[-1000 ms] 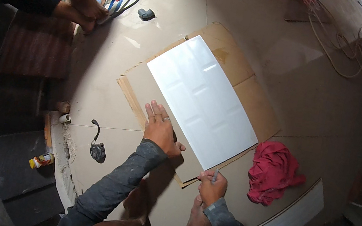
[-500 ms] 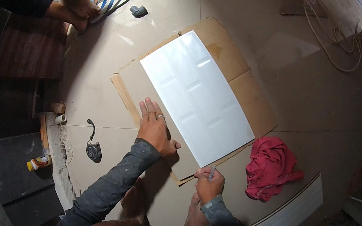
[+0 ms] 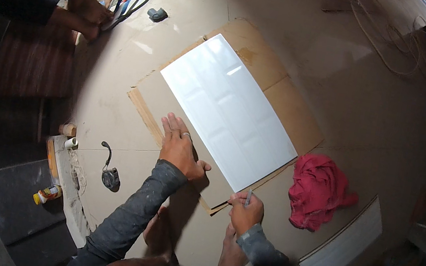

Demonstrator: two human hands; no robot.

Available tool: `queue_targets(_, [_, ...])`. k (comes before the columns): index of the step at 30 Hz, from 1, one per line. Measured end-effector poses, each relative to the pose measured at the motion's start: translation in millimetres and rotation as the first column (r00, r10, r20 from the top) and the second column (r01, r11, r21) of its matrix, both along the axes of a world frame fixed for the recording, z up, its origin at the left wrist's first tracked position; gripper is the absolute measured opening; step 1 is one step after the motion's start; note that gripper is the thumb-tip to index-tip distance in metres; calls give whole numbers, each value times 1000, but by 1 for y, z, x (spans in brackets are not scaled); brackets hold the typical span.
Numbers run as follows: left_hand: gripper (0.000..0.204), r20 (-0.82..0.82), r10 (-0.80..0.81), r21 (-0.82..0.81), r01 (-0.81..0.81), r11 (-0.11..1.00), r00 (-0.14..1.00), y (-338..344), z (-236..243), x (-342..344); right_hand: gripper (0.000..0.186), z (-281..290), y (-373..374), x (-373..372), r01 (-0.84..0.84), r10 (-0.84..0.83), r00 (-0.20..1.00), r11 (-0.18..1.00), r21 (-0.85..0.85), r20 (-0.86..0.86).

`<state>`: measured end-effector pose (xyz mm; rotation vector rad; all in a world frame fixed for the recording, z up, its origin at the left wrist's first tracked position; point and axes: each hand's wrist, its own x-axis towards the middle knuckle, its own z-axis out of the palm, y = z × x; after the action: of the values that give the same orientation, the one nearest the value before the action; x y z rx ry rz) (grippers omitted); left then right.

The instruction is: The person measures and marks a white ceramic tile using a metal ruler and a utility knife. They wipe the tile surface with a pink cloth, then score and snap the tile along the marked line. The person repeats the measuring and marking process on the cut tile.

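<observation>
A white rectangular tile (image 3: 228,107) with a raised brick pattern lies on flattened cardboard (image 3: 289,112) on the beige floor. My left hand (image 3: 176,149) rests beside the tile's lower left long edge, fingers extended on a pale board or cardboard layer. My right hand (image 3: 246,212) is at the tile's near corner, fingers closed round a slim grey pen-like tool (image 3: 249,196); its tip is too small to make out.
A black tape measure (image 3: 111,178) lies at left, a crumpled red cloth (image 3: 316,190) and another panel (image 3: 345,237) at right. Another person's bare feet (image 3: 89,11), sandals (image 3: 133,4), a grey pipe fitting (image 3: 157,14) and cord (image 3: 385,43) are farther away. A yellow-capped bottle (image 3: 45,195) is at lower left.
The whole scene has shifted slightly up and left in the view. Both my hands keep nearly the same places relative to the tile, the right still gripping the slim tool.
</observation>
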<state>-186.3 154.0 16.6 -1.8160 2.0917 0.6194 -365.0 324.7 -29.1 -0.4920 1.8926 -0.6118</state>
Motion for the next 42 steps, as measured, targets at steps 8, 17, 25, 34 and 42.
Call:
queue_targets(8, [117, 50, 13, -14, -12, 1000, 999, 1, -2, -1, 10, 18, -8, -1, -99, 100, 991, 995, 9, -87])
queue_targets(17, [134, 154, -15, 119, -3, 993, 988, -7, 4, -8, 15, 25, -9, -6, -263, 202, 936, 945, -194, -288])
queue_targets(25, [128, 183, -127, 86, 112, 990, 975, -7, 2, -7, 13, 18, -2, -8, -316, 185, 925, 859, -402, -331])
queue_targets(34, [122, 147, -139, 2, 140, 990, 979, -4, -8, -1, 19, 22, -5, -14, -346, 255, 925, 873, -345, -281])
queue_targets(42, [135, 126, -8, 70, -1, 998, 992, -4, -7, -6, 43, 26, -5, -15, -304, 135, 918, 843, -445, -373])
